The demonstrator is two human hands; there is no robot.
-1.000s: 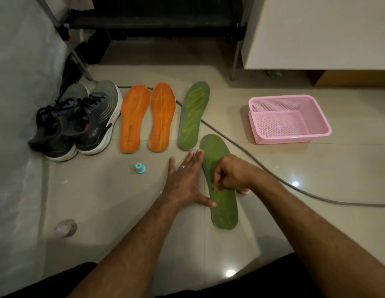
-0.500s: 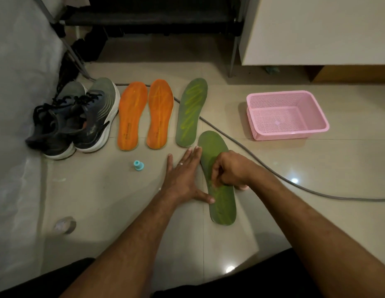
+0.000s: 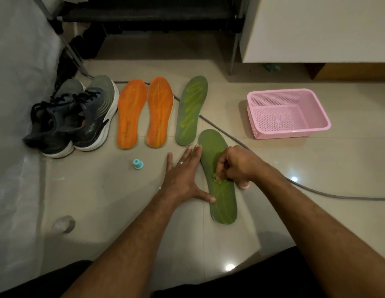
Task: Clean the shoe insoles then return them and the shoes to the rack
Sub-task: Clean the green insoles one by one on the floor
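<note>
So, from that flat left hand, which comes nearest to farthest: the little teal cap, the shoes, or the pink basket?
From the left hand:
1. Teal cap, just to its left on the floor.
2. Shoes, farther left and back.
3. Pink basket, off to the right.

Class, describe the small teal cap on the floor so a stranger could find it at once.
Start at the pair of dark shoes on the left, then move right to the two orange insoles. Just below them on the bare tile, left of the flat left hand, stands the teal cap: the only small, blue-green item there.
</note>
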